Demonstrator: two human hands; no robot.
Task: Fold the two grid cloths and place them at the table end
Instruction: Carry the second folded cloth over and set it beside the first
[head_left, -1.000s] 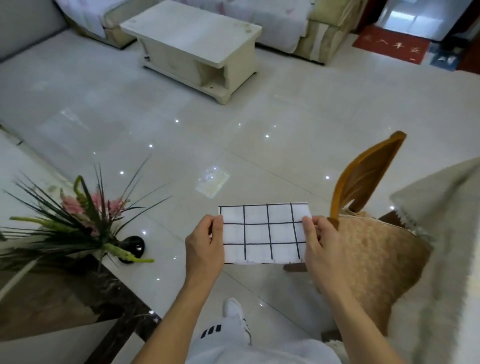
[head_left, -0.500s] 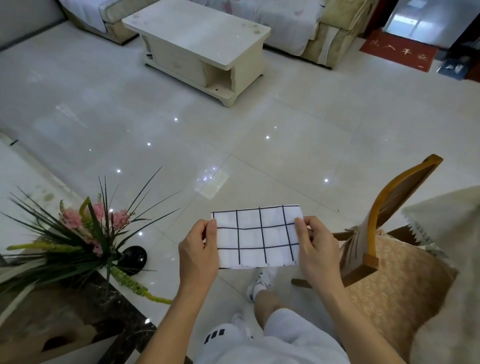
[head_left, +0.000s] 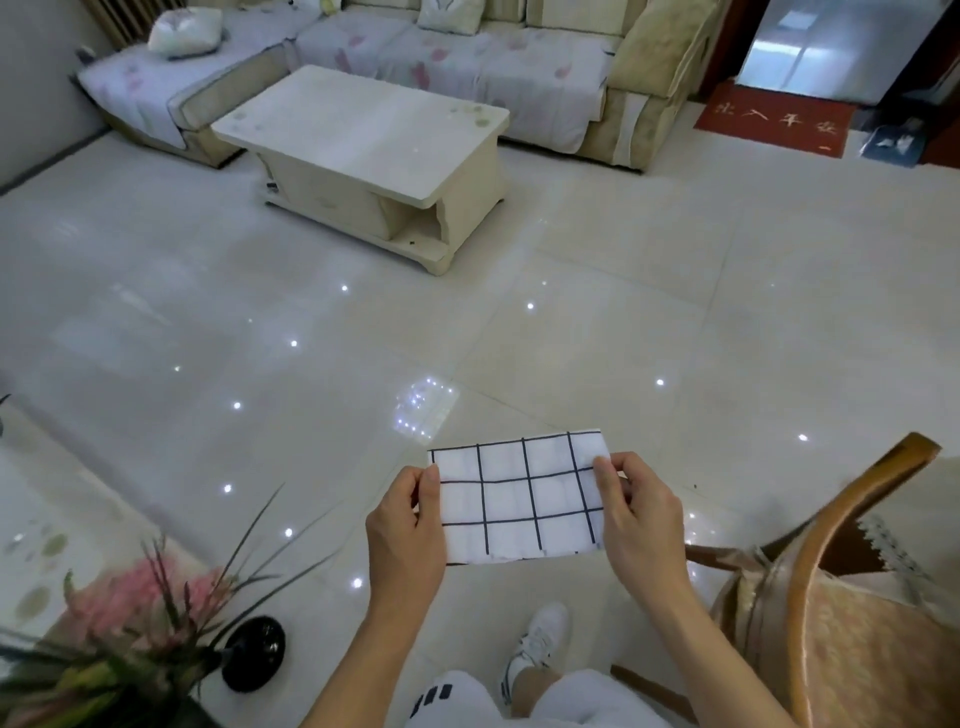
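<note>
A white cloth with a black grid is folded into a small rectangle and held up in the air over the floor. My left hand pinches its left edge and my right hand pinches its right edge, thumbs on the near face. The cloth hangs flat between both hands. No second grid cloth is in view.
A wooden chair with a woven seat stands at the lower right. A flower arrangement sits on a dark table corner at the lower left. A pale coffee table and a sofa stand far ahead across the glossy tiled floor.
The view has tilted up and turned toward the sofa; the chair has slid right in frame. Both hands keep the same grip on the folded cloth.
</note>
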